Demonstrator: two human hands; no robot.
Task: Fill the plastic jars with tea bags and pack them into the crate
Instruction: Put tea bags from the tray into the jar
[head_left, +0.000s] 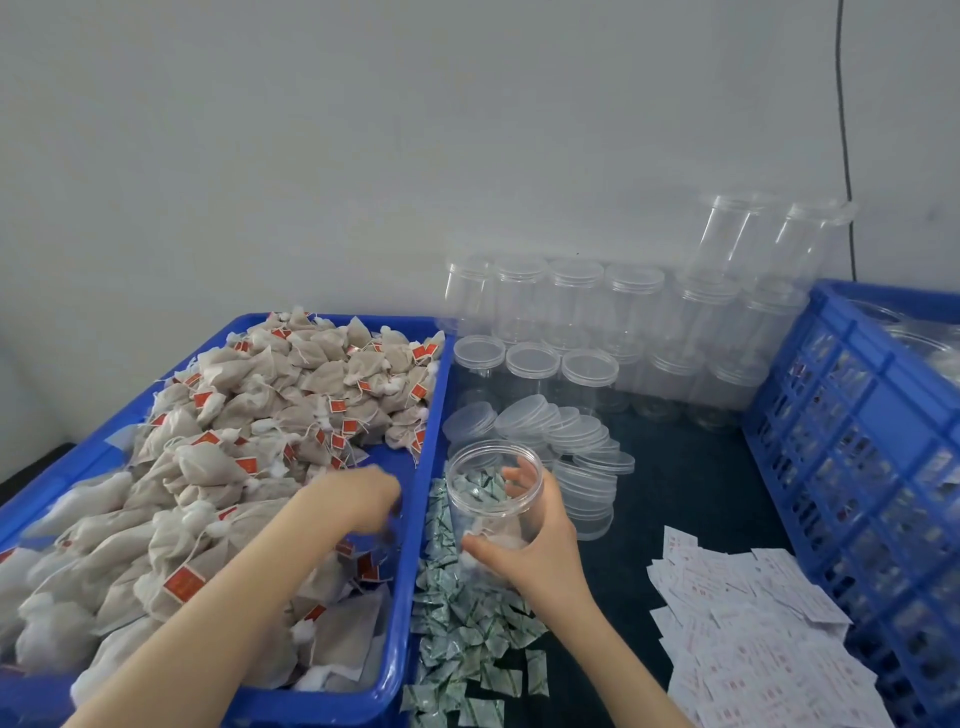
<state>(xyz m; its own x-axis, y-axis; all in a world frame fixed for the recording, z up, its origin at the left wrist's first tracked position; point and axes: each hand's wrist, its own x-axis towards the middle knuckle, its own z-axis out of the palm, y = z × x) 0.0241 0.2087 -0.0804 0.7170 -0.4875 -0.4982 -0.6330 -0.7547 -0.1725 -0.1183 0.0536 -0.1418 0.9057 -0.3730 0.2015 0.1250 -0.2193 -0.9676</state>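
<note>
My right hand (535, 545) grips an open clear plastic jar (493, 499), tilted toward me, with a few tea bags lying at its bottom. My left hand (363, 501) reaches down into the blue tray (415, 519) heaped with beige tea bags (234, 467) bearing red tags; the fingers are blurred and point down among the bags, and I cannot tell whether they hold one. The blue slatted crate (857, 467) stands at the right, with clear jars partly visible inside.
Empty clear jars (576, 306), some stacked, line the wall behind. Loose clear lids (571, 436) lie in a pile behind the held jar. Small green sachets (467, 623) lie beside the tray and white paper packets (753, 623) at front right on the dark table.
</note>
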